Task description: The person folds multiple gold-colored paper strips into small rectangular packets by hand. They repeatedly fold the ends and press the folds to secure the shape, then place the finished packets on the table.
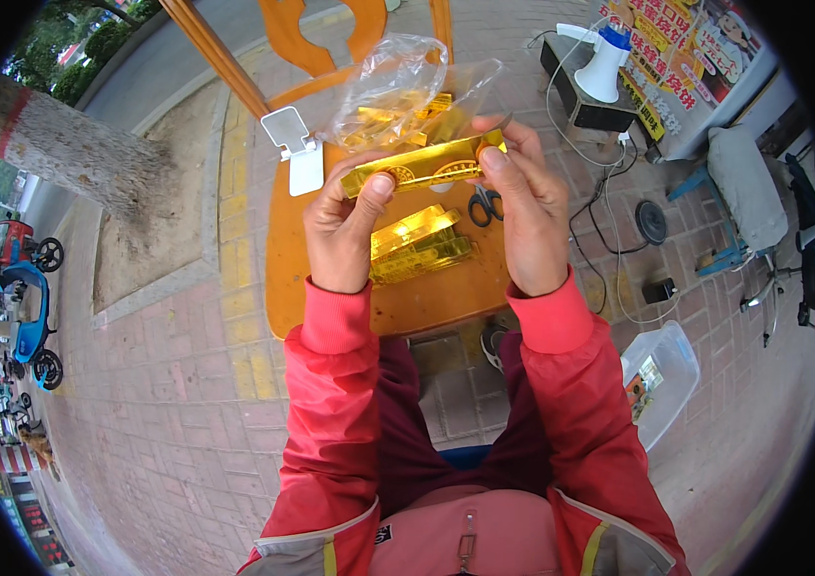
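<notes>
A long folded strip of shiny gold foil paper (422, 167), printed with emblems, is held level above the wooden chair seat (321, 288). My left hand (349, 223) pinches its left end, the thumb on the near face. At the other end, my right hand (526, 194) grips it between thumb and fingers; a small dark pointed thing shows by those fingers, too little to name. Below lies a stack of gold foil paper pieces (418, 248). Dark-handled scissors (483, 207) rest beside my right hand, their blades mostly hidden. Behind the strip, a clear plastic bag (386, 93) contains several gold foil pieces.
At the seat's left edge stands a white folding stand (305, 169). A megaphone (602, 65) sits on a black box (580, 93) at upper right. Cables (605, 209) cross the brick paving. A clear plastic bin (663, 381) is by my right arm, and a padded stool (746, 187) stands farther right.
</notes>
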`<state>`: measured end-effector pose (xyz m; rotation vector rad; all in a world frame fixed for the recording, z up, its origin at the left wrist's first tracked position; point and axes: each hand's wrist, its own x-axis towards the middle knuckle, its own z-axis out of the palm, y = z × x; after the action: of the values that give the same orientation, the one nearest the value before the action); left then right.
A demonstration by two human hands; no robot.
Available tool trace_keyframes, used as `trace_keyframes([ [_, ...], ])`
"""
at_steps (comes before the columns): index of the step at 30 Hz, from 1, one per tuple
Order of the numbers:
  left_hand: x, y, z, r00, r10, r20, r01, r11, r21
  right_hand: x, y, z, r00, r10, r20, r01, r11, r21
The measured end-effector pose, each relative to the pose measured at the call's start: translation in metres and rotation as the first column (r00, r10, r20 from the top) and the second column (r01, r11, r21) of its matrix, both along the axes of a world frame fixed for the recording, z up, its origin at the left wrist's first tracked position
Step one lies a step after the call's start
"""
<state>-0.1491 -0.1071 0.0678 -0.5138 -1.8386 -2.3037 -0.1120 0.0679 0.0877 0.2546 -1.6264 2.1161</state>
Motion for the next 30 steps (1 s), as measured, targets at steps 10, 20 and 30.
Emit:
trace_keyframes([
  [10, -0.001, 0.001, 0.001, 0.999, 0.037, -0.035, -0.038, 0.999, -0.02, -0.005, 0.007, -0.003, 0.996, 0.06, -0.062, -0.055, 0.994, 0.09],
  [20, 0.002, 0.01, 0.001, 0.995, 0.092, 0.023, -0.094, 0.993, 0.076, -0.008, 0.006, -0.011, 0.952, -0.246, -0.181, 0.282, 0.935, 0.215],
  [30, 0.005, 0.023, 0.004, 0.973, 0.212, -0.097, -0.212, 0.977, 0.003, -0.007, 0.005, -0.008, 0.895, -0.416, -0.162, 0.442, 0.875, 0.198],
])
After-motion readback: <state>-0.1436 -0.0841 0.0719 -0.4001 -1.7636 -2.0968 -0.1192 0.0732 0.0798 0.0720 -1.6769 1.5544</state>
